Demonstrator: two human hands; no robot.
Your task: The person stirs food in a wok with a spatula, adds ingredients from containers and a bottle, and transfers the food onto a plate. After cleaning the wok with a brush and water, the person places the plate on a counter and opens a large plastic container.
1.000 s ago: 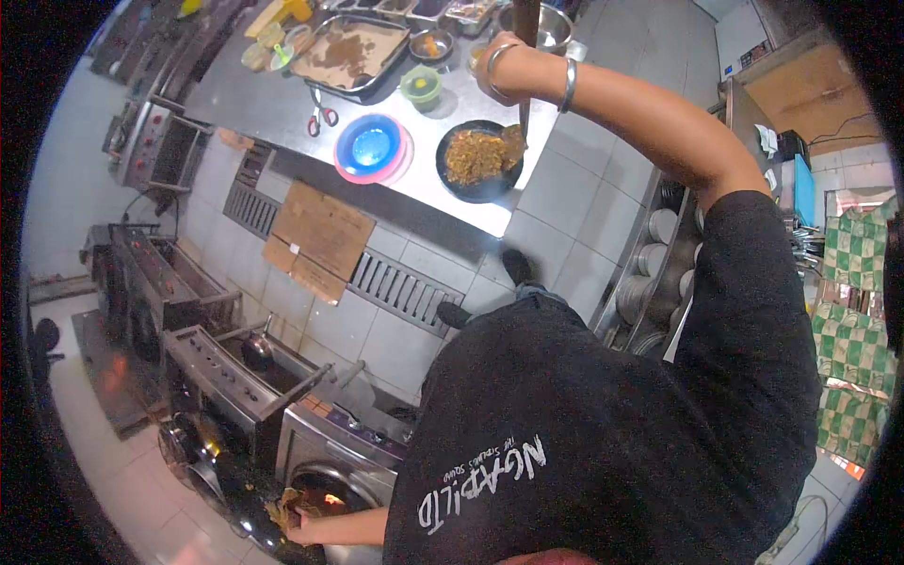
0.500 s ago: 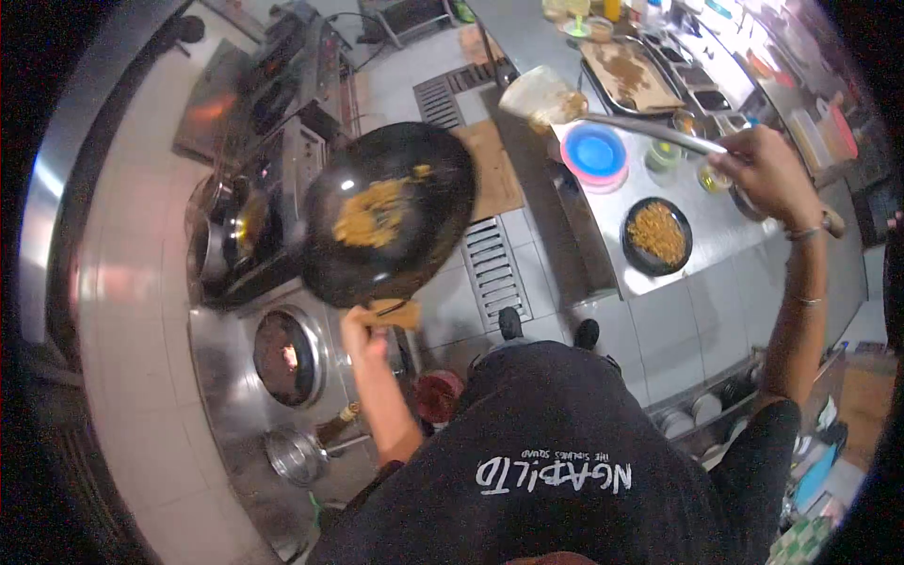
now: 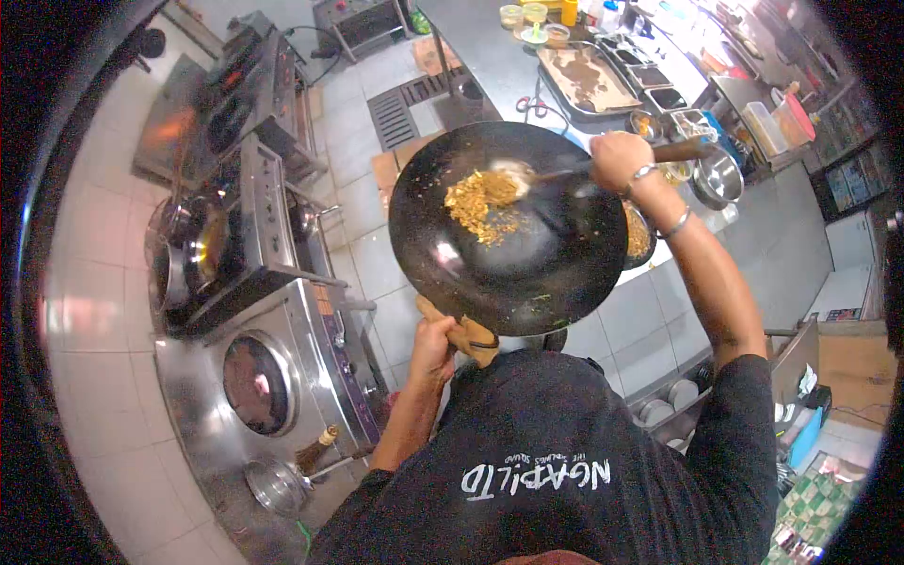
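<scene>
My left hand (image 3: 433, 350) is closed around a brown cloth (image 3: 478, 341) at the near rim of a large black wok (image 3: 556, 292), which is held in the air in front of my body. My right hand (image 3: 621, 162) grips a wok spatula whose wooden handle (image 3: 686, 151) sticks out to the right. The spatula's blurred head (image 3: 514, 175) reaches into the wok, against a heap of crumbly yellow-brown food (image 3: 480, 200), perhaps fried rice. Partly hidden behind the wok's right rim, a dark plate (image 3: 642, 252) of similar food rests on the steel counter.
To the left stands a steel stove with a round burner (image 3: 256, 381). Beyond it, pans (image 3: 188, 259) sit on another range. A steel bowl (image 3: 718, 179), a paper-lined tray (image 3: 589, 80) and several containers occupy the right counter. A metal strainer (image 3: 275, 485) lies at the lower left.
The wok has moved right from over the floor towards the counter and the plate. My right hand has come left, bringing the spatula from above the counter into the wok's food.
</scene>
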